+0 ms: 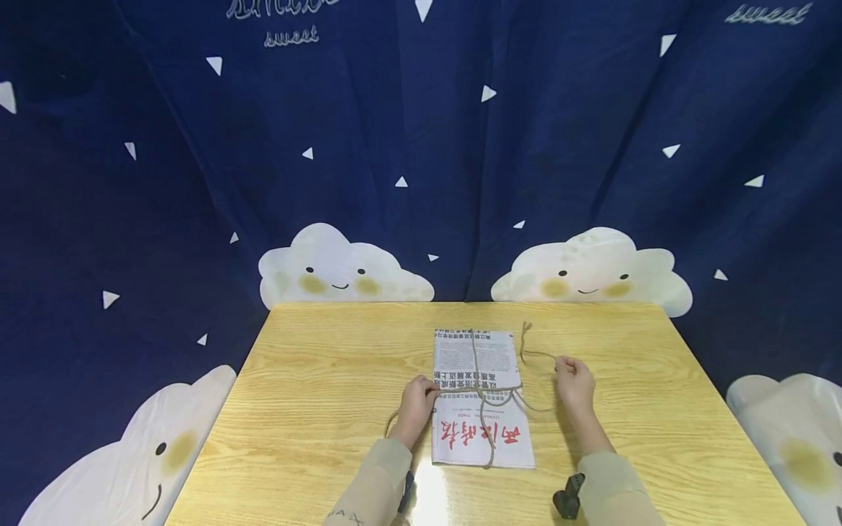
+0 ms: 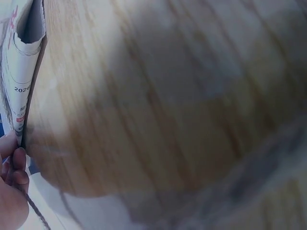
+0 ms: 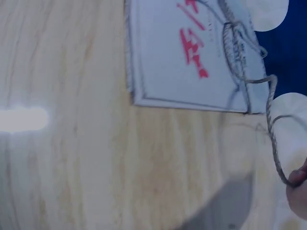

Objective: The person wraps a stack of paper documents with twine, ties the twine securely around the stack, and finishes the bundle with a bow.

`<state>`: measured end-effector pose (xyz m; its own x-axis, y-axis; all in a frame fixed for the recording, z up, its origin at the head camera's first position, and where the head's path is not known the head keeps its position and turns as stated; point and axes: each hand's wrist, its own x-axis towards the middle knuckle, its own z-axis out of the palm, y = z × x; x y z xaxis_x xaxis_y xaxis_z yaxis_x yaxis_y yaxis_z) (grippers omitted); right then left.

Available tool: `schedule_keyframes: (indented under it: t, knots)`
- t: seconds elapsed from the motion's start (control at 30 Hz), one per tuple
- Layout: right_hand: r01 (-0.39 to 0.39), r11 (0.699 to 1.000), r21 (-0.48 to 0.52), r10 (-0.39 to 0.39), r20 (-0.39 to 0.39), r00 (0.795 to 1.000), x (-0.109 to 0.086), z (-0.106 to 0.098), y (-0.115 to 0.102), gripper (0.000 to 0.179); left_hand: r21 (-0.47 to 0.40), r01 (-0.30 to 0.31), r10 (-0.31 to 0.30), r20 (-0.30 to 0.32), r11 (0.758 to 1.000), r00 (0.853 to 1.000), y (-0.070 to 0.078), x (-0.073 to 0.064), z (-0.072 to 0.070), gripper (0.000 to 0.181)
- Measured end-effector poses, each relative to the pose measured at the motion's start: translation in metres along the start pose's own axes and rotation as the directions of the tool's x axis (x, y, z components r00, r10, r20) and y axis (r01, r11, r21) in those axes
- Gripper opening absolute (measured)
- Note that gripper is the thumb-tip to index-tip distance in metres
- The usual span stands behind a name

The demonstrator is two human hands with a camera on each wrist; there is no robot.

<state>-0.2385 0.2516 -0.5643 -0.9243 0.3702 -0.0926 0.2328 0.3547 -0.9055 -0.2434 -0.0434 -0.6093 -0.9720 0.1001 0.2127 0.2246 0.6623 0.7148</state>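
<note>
A folded newspaper [image 1: 460, 424] with red and black print lies flat on the table, with brown twine [image 1: 478, 358] running lengthwise and crosswise over it. At the paper's left edge my left hand [image 1: 416, 410] pinches the twine; in the left wrist view, a strand hangs below the left hand [image 2: 13, 182]. To the right of the paper and apart from it, my right hand [image 1: 575, 383] pinches another length of twine. From the right hand [image 3: 298, 191], in the right wrist view, this strand curves back to the crossing on the newspaper [image 3: 168, 57]. Its frayed tip lies beyond the paper's far right corner.
The wooden table [image 1: 329, 351] extends on both sides of the paper. Behind it hangs a dark blue curtain [image 1: 408, 131] with white triangles and smiling clouds. A black device [image 1: 569, 497] sits by the right sleeve.
</note>
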Motion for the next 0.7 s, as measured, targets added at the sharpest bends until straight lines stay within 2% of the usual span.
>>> schedule_keyframes:
  t: [0.13,0.27,0.37,0.43,0.5,0.6,0.63,0.7]
  knots:
    - [0.011,0.993,0.114,-0.016,0.039,0.999,0.003,0.001,-0.015,0.049,-0.002,-0.004,0.004,-0.003,1.0,1.0,0.0,0.0,0.0,0.004]
    - [-0.018,0.97,0.243,-0.022,0.161,0.987,0.004,0.003,-0.03,0.045,0.002,-0.015,0.015,-0.012,1.0,1.0,-0.002,0.0,0.001,0.004]
    - [-0.076,0.928,0.365,-0.031,0.279,0.96,0.005,0.007,-0.039,0.031,0.002,-0.009,0.009,-0.005,1.0,1.0,-0.002,0.001,0.002,0.003]
    - [-0.105,0.9,0.423,-0.052,0.344,0.938,0.005,0.012,-0.043,0.02,0.004,-0.014,0.014,-0.003,1.0,1.0,-0.003,0.001,0.003,0.004]
    - [-0.121,0.885,0.451,-0.08,0.402,0.912,0.004,0.018,-0.046,0.015,0.003,-0.021,0.021,-0.007,1.0,1.0,-0.004,0.001,0.003,0.004]
    - [-0.111,0.894,0.434,-0.109,0.451,0.886,0.004,0.029,-0.047,0.014,0.002,-0.04,0.04,-0.016,0.999,0.999,-0.005,0.001,0.003,0.004]
    - [-0.102,0.909,0.404,-0.106,0.461,0.881,0.004,0.033,-0.047,0.016,-0.001,-0.039,0.039,-0.017,0.999,0.999,-0.005,0.001,0.003,0.004]
    - [-0.076,0.947,0.311,-0.078,0.454,0.887,0.005,0.041,-0.045,0.023,-0.007,-0.035,0.035,-0.014,0.999,0.999,-0.005,0.001,0.003,0.003]
